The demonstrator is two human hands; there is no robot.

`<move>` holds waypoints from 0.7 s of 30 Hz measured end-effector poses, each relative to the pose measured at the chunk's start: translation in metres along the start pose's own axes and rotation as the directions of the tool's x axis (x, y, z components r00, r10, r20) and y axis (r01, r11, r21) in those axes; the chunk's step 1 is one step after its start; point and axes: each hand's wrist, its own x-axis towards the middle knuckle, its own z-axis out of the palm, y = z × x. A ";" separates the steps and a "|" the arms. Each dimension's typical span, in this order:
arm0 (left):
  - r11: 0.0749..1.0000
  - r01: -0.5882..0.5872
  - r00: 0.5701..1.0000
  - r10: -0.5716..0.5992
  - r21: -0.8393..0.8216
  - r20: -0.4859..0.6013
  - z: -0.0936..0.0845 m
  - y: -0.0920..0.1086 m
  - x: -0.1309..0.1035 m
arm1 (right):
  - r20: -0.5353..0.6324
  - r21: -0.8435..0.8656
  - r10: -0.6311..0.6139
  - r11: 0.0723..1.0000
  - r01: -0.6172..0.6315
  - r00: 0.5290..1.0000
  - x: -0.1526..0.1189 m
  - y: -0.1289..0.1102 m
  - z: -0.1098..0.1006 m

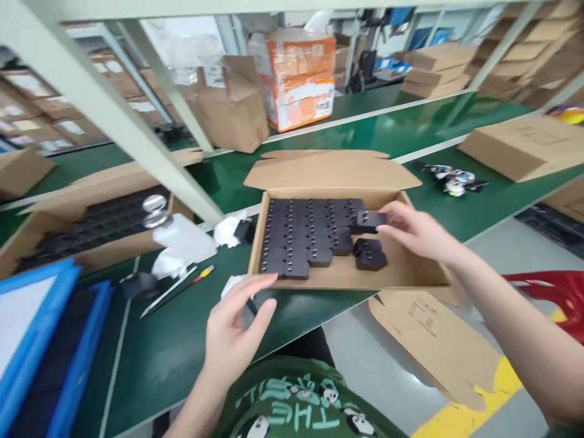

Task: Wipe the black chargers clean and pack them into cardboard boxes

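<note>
In the head view, an open cardboard box (328, 281) holds rows of small black blocks (301, 234), each with small shiny round spots near one end. My right hand (413, 228) pinches one black block (370, 220) at its right end, over the right part of the box. Below that block, a couple of loose black blocks (370, 255) lie apart from the rows. My left hand (237, 325) is at the box's front left corner, thumb and fingers apart. Behind it are a white tissue (232, 285) and a small dark piece, partly hidden by the hand.
Left of the box are a white pump bottle (182, 237), crumpled tissues, a white stick and a cable (201, 277). Blue trays (86, 359) stand at the left edge. A slanted shelf post (137, 134) rises nearby. A flat carton (433, 340) lies below the bench, right.
</note>
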 end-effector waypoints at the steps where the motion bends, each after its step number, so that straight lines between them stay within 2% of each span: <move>1: 0.995 0.040 0.999 -0.039 -0.087 0.014 0.000 0.002 -0.001 | -0.061 -0.003 -0.038 0.999 0.038 0.997 -0.009 -0.018 0.006; 2: 0.985 0.060 0.997 -0.051 -0.162 0.057 0.000 0.004 -0.002 | -0.109 -0.024 -0.091 0.996 0.089 0.990 -0.019 -0.039 0.015; 3: 0.974 0.069 0.992 -0.043 -0.218 0.123 0.000 0.006 -0.003 | -0.106 -0.013 -0.158 0.987 0.157 0.982 -0.029 -0.060 0.028; 5: 0.953 0.065 0.979 -0.004 -0.296 0.203 0.000 0.011 -0.008 | 0.007 0.159 -0.286 0.946 0.281 0.958 -0.049 -0.102 0.062; 6: 0.946 0.052 0.982 0.010 -0.319 0.190 -0.002 0.013 -0.011 | 0.058 0.256 -0.310 0.923 0.286 0.949 -0.058 -0.119 0.082; 8: 0.937 0.003 0.997 0.023 -0.350 0.071 -0.008 0.013 -0.018 | 0.035 0.459 -0.348 0.838 0.294 0.937 -0.070 -0.143 0.120; 11: 0.916 -0.064 0.997 0.044 -0.395 -0.060 -0.022 0.007 -0.027 | -0.046 0.633 -0.361 0.711 0.307 0.931 -0.078 -0.155 0.160; 15: 0.888 -0.118 0.991 0.079 -0.445 -0.104 -0.041 -0.005 -0.035 | -0.045 0.683 -0.392 0.659 0.315 0.919 -0.076 -0.160 0.179; 18: 0.886 -0.138 0.988 0.089 -0.442 -0.129 -0.052 -0.013 -0.038 | -0.011 0.702 -0.410 0.647 0.299 0.912 -0.073 -0.172 0.182; 21: 0.895 -0.147 0.985 0.095 -0.420 -0.142 -0.062 -0.019 -0.041 | -0.028 0.679 -0.405 0.664 0.314 0.914 -0.067 -0.187 0.183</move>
